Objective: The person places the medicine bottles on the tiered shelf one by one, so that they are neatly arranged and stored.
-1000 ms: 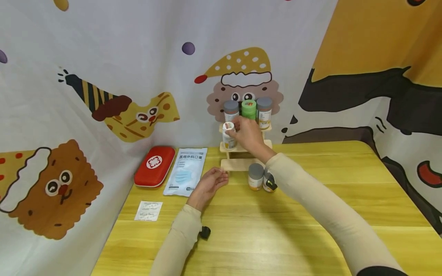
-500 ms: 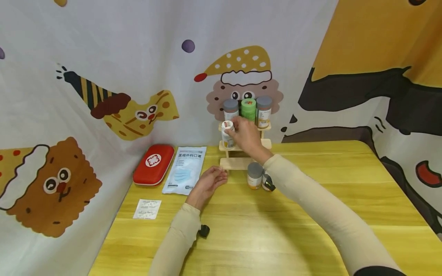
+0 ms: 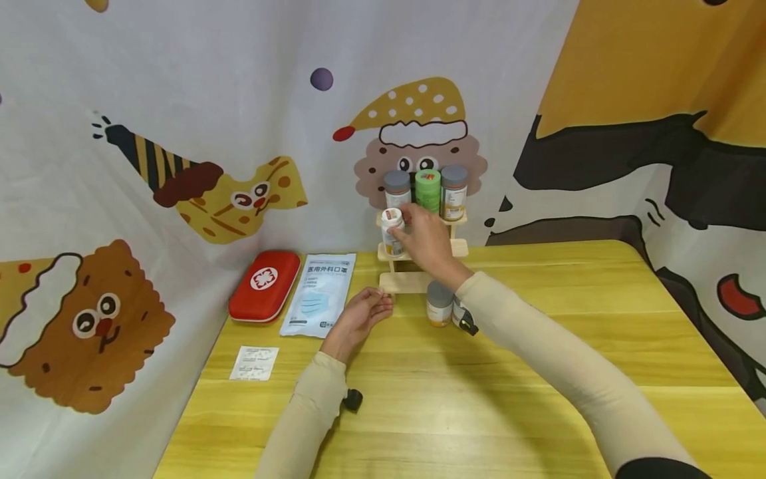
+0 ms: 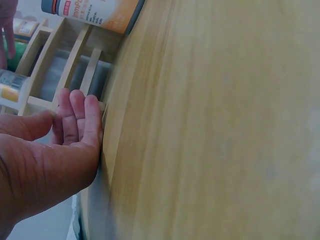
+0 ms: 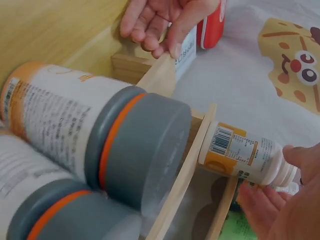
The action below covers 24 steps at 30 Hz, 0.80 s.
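My right hand pinches a small white pill bottle near its white cap, between thumb and fingers. The bottle stands upright at the left end of the middle step of a wooden tiered rack. In the right wrist view, the base of the white bottle is right at the step board. My left hand pinches the front left corner of the rack's lowest step, its other fingers loosely bent; the left wrist view shows that hand low beside the rack.
On the top step stand two grey-capped bottles with a green bottle between them. Two more grey-capped bottles stand on the table before the rack. Leftward lie a mask packet, a red case and a small white sachet.
The view shifts slightly. Both hands keep their places on the bottle and the rack, and the bottle stays at the left end of the middle step.
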Available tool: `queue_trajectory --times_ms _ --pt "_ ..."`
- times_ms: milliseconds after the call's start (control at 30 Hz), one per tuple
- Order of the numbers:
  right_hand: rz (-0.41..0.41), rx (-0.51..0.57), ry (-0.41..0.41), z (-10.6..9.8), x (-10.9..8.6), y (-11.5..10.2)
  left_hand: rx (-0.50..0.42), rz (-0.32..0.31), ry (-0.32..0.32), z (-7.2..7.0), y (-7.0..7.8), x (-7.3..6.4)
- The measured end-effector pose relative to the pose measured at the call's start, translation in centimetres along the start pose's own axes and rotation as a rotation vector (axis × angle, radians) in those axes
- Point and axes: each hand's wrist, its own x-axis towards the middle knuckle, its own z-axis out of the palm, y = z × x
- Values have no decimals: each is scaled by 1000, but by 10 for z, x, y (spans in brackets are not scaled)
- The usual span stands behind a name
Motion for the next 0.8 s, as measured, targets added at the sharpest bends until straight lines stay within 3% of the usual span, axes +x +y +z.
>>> queue_trajectory --times_ms 267,567,800 --pt "15 -41 66 -10 -19 7 6 -3 1 3 1 1" --pt "23 -33 30 -24 -34 18 -13 -13 -5 -2 2 2" --pt "29 90 -5 -37 -56 32 -12 -18 -12 -2 1 1"
